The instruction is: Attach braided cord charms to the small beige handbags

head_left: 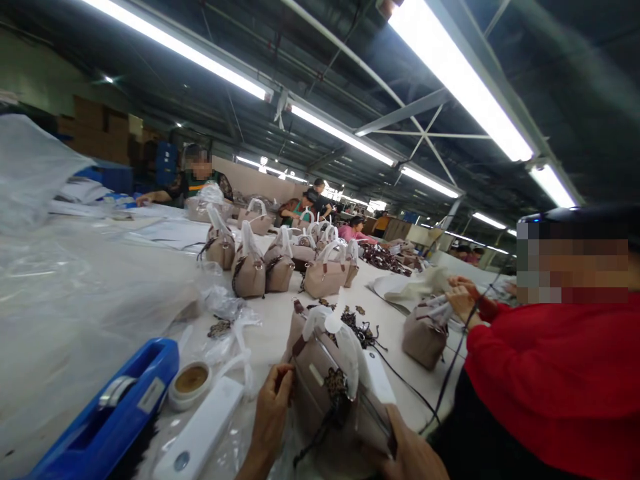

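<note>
A beige handbag [313, 390] stands tilted right in front of me. White wrapping covers its handles, and a dark flower-shaped charm with a black cord [336, 387] hangs on its side. My left hand [273, 403] is closed at the bag's left edge, thumb and fingers pinched against it. With the thumb along the top edge, my right hand [413, 450] grips the bag's right end; its other fingers are partly hidden. Behind the bag lies a heap of dark charms with cords [363, 330].
A blue tape dispenser [115, 407], a tape roll [190, 383] and a white stapler-like device [200, 430] lie to the left, beside clear plastic sheets [90, 313]. Several wrapped handbags [250, 273] stand farther back. At right, a co-worker in a red sleeve [540, 373] handles another handbag [425, 337].
</note>
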A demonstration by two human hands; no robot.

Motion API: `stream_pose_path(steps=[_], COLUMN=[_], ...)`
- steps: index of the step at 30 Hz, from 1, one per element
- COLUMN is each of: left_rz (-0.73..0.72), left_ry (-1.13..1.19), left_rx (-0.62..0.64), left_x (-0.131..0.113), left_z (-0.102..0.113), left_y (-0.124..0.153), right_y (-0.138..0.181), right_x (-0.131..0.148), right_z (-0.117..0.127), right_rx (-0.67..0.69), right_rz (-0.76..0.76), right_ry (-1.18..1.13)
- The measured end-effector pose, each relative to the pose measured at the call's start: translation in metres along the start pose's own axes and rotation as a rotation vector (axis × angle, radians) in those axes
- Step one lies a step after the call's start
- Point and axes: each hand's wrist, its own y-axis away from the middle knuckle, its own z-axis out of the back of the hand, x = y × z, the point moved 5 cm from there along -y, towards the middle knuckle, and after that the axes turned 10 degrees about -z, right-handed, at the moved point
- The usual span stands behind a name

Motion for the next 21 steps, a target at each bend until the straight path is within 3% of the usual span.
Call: stream_pose_path(steps=[2, 8, 11, 15, 17, 21], left_rz=[0.014, 0.068, 0.089, 0.096, 0.106, 0.163], left_ry=[-0.019, 0.013, -0.012, -0.153, -0.191, -0.223], left_rx=[-0.008, 0.041, 0.066, 0.145, 0.227, 0.358], left_x=[0.007, 0.018, 0.032, 0.057, 0.068, 0.083], left_z=[0.0, -0.014, -0.024, -0.04, -0.049, -0.06], left_y=[-0.003, -0.032, -0.044, -0.043, -0.037, -0.03], right_y=[-0.006, -0.03, -0.046, -0.079, -0.102, -0.175], right_x=[0.005, 0.02, 0.037, 0.09, 0.122, 0.191], right_z=[0.0, 0.014, 0.057, 0.134, 0.169, 0.198], right_rx=[-0.061, -0.463, -0.585, -0.642, -0.795, -0.948], right_rz=[-0.001, -0.03, -0.081, 0.062, 0.132, 0.332], right_ry=[-0.029, -0.258, -0.308, -0.301, -0.28, -0.332])
